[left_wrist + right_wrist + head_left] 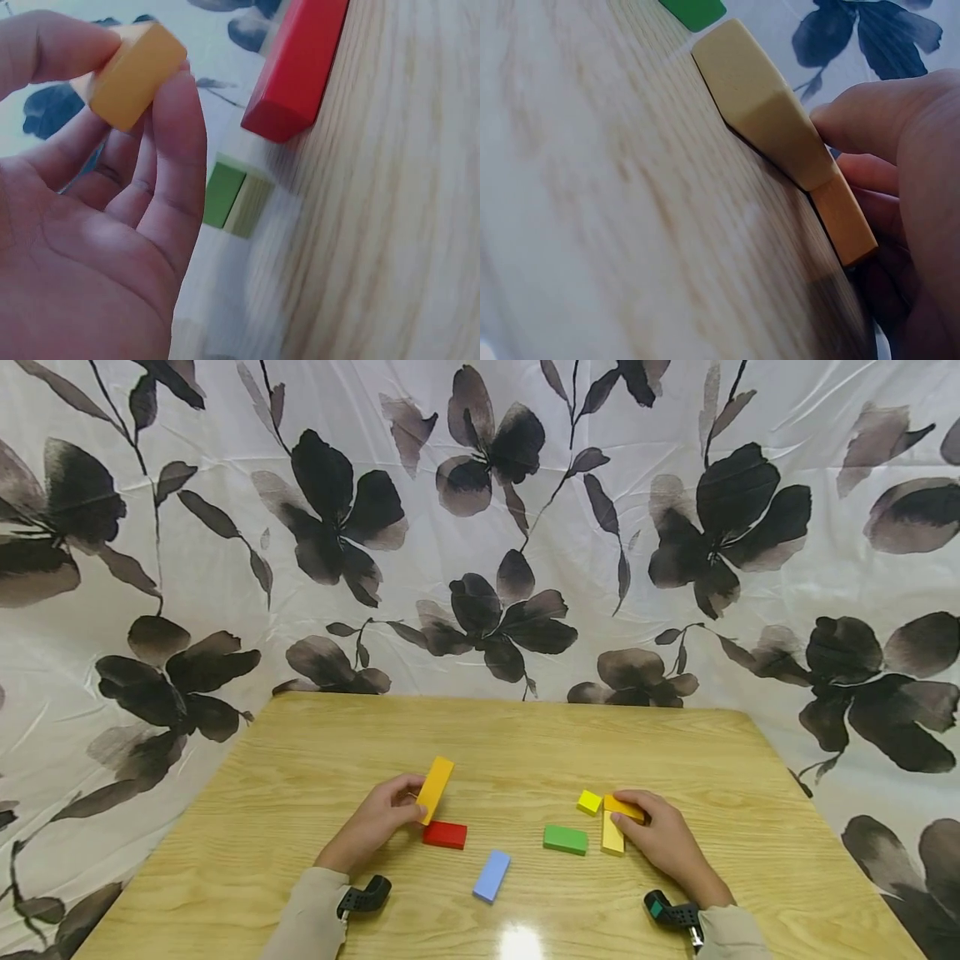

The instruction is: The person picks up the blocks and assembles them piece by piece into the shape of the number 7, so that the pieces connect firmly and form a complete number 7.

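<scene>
Between thumb and fingertips, my left hand holds a yellow-orange rectangular block, tilted and raised beside a red block. The left wrist view shows the end of the held block facing the camera. Over on the right, my right hand pinches an orange block lying on the table, fingers along its far side. Its thumb touches the pale yellow block too. Those two blocks meet end to side, seen closely as the pale block against the orange one.
A small bright yellow block lies just left of the orange and pale pair. The green block and blue block lie between the hands. Behind the wooden table hangs a flowered cloth.
</scene>
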The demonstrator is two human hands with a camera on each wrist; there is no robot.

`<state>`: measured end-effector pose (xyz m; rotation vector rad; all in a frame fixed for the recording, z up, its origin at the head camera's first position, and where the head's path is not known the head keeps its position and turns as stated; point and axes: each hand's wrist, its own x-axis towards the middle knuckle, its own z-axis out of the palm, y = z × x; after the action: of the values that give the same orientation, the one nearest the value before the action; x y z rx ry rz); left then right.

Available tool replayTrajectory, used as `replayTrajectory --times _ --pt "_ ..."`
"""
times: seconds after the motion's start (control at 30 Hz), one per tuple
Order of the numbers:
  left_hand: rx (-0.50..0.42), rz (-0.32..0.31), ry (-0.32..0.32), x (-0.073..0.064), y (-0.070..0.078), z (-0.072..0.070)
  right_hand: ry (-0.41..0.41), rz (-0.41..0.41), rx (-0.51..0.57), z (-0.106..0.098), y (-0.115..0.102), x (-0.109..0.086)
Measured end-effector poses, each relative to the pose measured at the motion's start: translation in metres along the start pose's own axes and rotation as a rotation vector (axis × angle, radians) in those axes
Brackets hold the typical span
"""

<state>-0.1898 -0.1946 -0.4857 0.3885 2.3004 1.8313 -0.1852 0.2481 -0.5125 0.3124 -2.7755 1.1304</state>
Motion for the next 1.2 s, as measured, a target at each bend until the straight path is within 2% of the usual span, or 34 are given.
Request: replayTrajectory --times 0.27,0.57,0.83,1.2 --pt "-0.049 -0.005 -0.012 0.003 0.001 0.005 0.003 0.0 0.005 0.003 -0.001 0.001" --pt "-0.08 -0.012 -0.093 0.007 0.003 0.01 0.006 0.006 -0.001 0.002 -0.004 0.0" --pt "-0.106 0.03 -0.157 0.014 0.004 0.018 0.005 0.015 -0.001 0.002 -0.004 0.0" --pt "-0.051 0.0 -0.145 0.023 0.008 0.019 0.005 0.016 -0.003 0.002 -0.003 0.0"
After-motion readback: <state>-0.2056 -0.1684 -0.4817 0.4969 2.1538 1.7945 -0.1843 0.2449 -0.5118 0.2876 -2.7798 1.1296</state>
